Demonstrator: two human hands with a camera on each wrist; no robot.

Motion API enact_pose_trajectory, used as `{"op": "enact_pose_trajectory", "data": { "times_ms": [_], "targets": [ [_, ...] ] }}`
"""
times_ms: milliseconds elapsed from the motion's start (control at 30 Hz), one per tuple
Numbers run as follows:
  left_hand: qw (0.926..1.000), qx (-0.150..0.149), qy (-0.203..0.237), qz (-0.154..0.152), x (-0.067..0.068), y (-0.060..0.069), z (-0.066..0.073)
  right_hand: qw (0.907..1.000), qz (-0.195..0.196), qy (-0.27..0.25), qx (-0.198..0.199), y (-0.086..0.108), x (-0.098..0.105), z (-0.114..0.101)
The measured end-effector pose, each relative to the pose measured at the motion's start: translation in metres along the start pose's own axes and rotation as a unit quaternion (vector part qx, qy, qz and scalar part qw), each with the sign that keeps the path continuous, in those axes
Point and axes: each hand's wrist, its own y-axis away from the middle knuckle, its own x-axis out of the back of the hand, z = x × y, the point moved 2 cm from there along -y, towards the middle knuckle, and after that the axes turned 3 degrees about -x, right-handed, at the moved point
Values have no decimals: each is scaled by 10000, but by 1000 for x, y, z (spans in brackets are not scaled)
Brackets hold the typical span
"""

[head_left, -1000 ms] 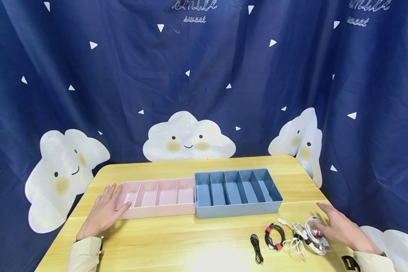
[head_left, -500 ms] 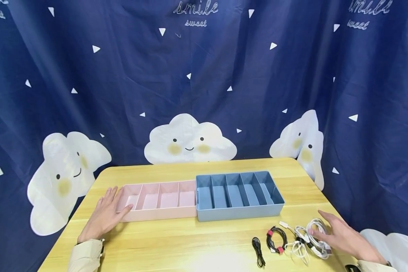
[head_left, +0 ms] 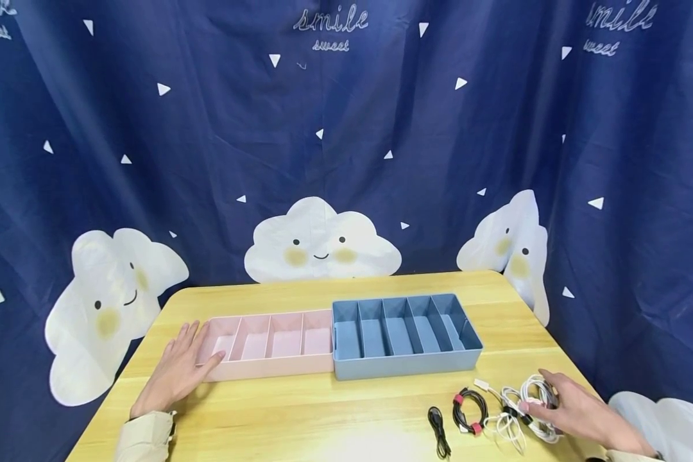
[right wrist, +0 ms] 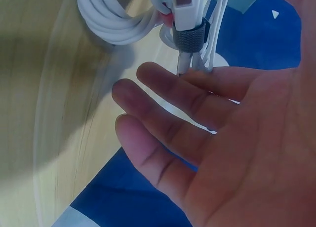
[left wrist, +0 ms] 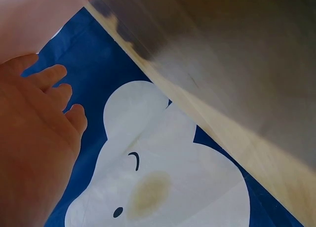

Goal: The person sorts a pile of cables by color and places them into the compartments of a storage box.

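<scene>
At the left, my left hand (head_left: 173,375) rests against the left end of a pink divided box (head_left: 271,367). Its fingers lie straight along the end and the thumb reaches the front rim. A blue divided box (head_left: 407,367) adjoins the pink one on the right. My right hand (head_left: 580,407) is spread over the rightmost of the white coiled cables (head_left: 545,431), thumb on one side and fingers on the other. In the right wrist view the fingers are loosely extended, the index finger beside a grey strap (right wrist: 190,37) and white plug (right wrist: 186,15).
Left of the white cables lie a coiled black cable (head_left: 484,404) with red ties and a folded black cable (head_left: 439,431). The wooden table (head_left: 294,417) ends near a dark blue curtain (head_left: 346,141) with cloud prints.
My right hand has lowered and its fingers have drawn nearer the white coil. The left hand keeps its place on the pink box. The head view has tilted slightly up.
</scene>
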Motion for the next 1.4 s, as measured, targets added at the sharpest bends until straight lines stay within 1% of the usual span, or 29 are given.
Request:
{"op": "enact_pose_trajectory", "data": {
  "times_ms": [133, 267, 467, 633, 700, 900, 1100, 1400],
  "targets": [
    [10000, 18, 27, -16, 0, 0, -1, 9999, 88, 118, -40, 2, -1, -2],
    [10000, 19, 27, -26, -1, 0, -2, 9997, 81, 201, -94, 2, 0, -4],
    [10000, 19, 5, -3, 0, 0, -2, 9993, 233, 285, 117, 2, 2, -5],
    [10000, -9, 26, -2, 0, -1, -1, 9993, 258, 230, 152, 1, 3, -5],
    [10000, -14, 26, -5, 0, -1, -1, 9991, 359, 203, 135, 1, 4, -6],
    [10000, -5, 36, -2, 1, -1, -1, 9958, 860, 54, 294, 2, 8, -7],
    [10000, 11, 35, -20, 1, -1, -1, 9925, 1151, -143, 374, 2, 11, -8],
    [10000, 11, 17, -3, 2, 0, 0, 9933, 1098, -82, 353, 1, 12, -7]
  ]
}}
